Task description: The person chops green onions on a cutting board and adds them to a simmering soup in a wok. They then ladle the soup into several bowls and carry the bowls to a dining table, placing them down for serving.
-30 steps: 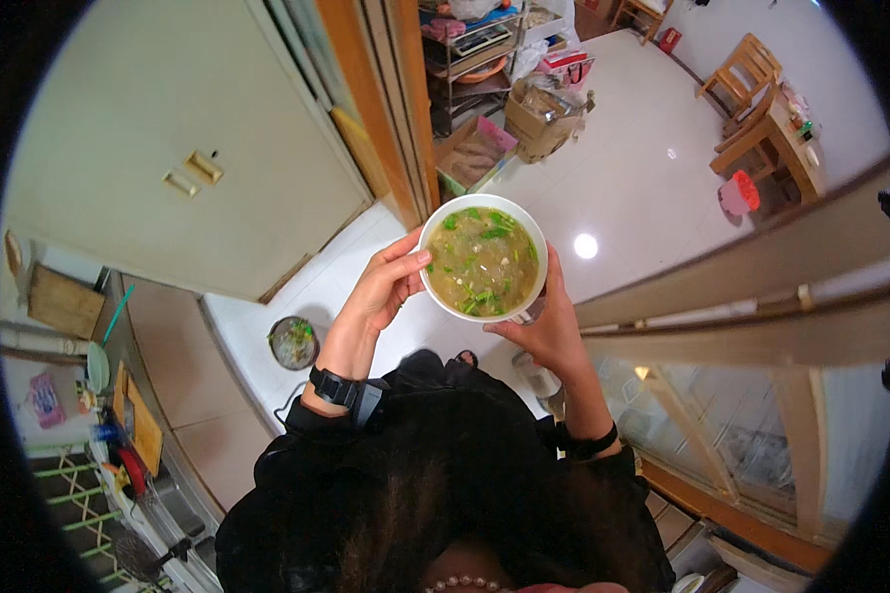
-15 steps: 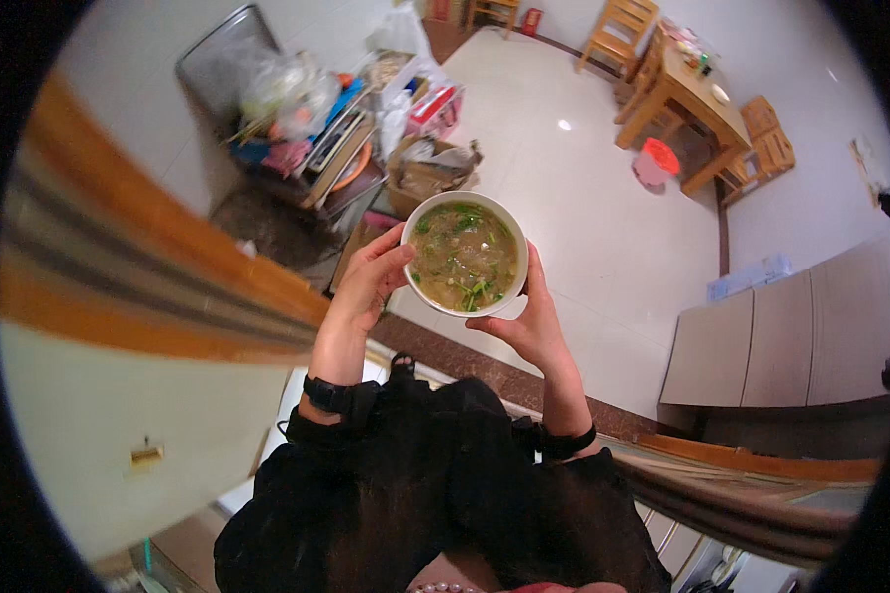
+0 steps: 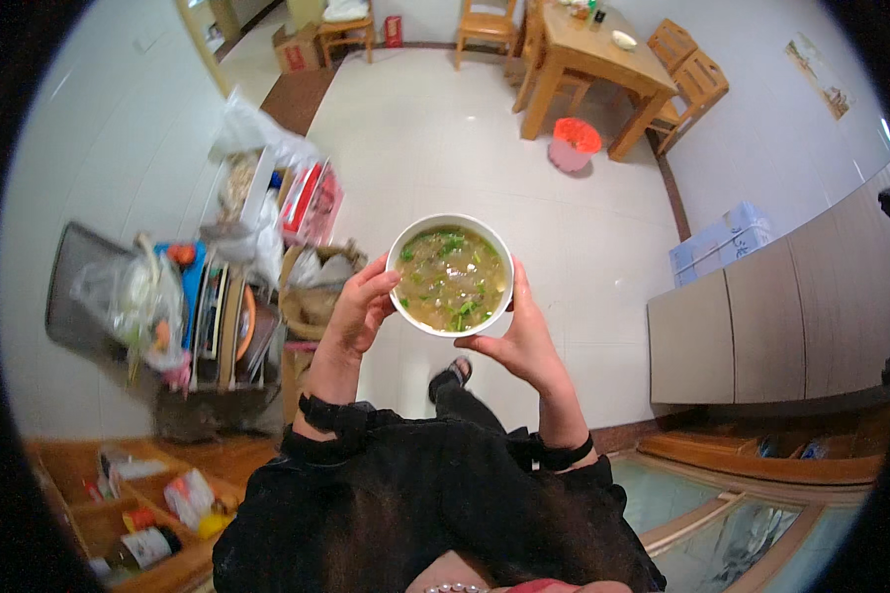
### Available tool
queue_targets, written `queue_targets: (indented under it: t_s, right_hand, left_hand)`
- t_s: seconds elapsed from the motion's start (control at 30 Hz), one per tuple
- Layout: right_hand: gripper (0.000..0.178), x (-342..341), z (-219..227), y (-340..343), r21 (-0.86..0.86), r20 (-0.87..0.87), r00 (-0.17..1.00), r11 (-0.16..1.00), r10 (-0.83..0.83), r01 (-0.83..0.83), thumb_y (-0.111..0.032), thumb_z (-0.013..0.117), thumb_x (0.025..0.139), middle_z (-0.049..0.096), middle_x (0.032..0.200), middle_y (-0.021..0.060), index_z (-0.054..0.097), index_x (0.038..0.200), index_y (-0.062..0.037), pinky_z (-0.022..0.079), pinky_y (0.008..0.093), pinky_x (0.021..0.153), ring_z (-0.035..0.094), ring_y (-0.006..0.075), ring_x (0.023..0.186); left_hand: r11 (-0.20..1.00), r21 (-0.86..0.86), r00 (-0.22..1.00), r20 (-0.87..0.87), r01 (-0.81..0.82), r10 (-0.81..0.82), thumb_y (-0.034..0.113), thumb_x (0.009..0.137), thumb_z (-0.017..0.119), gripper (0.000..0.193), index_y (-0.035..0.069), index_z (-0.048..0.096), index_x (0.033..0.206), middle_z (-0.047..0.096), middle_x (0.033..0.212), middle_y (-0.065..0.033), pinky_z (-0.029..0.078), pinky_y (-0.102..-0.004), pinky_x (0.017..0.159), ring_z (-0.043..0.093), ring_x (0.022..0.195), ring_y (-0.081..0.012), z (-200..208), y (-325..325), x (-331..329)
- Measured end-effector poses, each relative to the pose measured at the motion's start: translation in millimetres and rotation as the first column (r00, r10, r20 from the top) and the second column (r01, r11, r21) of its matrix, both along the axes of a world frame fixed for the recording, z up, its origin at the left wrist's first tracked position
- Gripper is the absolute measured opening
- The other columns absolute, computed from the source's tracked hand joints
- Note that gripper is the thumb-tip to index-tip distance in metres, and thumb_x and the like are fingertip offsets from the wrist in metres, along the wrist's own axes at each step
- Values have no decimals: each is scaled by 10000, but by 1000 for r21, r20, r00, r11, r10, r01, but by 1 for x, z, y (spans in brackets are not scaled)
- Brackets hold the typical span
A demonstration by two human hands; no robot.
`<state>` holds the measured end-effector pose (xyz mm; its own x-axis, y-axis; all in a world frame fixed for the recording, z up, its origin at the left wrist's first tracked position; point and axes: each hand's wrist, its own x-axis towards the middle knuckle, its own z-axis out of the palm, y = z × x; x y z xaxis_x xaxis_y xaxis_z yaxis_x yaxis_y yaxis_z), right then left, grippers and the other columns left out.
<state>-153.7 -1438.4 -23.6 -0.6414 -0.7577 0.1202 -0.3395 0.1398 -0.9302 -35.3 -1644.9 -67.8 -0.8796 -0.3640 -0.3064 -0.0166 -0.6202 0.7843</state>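
Observation:
A white bowl of soup (image 3: 452, 276) with green herbs floating in a brownish broth is held out in front of me, roughly level. My left hand (image 3: 361, 308) grips its left side, thumb near the rim and the other fingers partly hidden beneath. On the opposite side, my right hand (image 3: 524, 336) clasps the bowl's lower right wall, its thumb along the near side. Both hands are closed on the bowl. Below it, one sandalled foot (image 3: 451, 378) shows on the pale tiled floor.
Ahead stands a wooden table (image 3: 603, 49) with chairs, and a red-rimmed bin (image 3: 574, 144) beside it. Bags, boxes and a loaded chair (image 3: 89, 287) line the left. A grey cabinet (image 3: 761, 316) runs along the right; wooden shelves (image 3: 138, 504) are at lower left.
I have moved forward past the doorway, with the bowl still in both hands. The table, bin and clutter have shifted left in view, and a foot has come into sight.

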Motion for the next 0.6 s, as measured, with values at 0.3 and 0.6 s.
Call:
queue_targets:
  t_s: [0.3,0.6]
  right_hand:
    - [1153,-256,2,-3,61,-85,990,991,-112,117,-190,896,563,441,1349,178,182,1444,22,402,386,1027,455,290,1257]
    - [1140,-500,-36,-36,56,-131,957,961,-260,269,-155,889,560,443,1350,164,188,1442,16,364,389,1052,452,273,1258]
  left_hand:
    - [995,34,996,16,90,-90,239,854,630,548,9,467,1325,621,1111,-73,514,-253,783,623,924,-126,-1,-14,-278]
    - [969,8,969,-3,248,-248,174,839,658,600,-14,429,1360,617,1133,-96,515,-278,807,634,923,-147,-19,-63,-555]
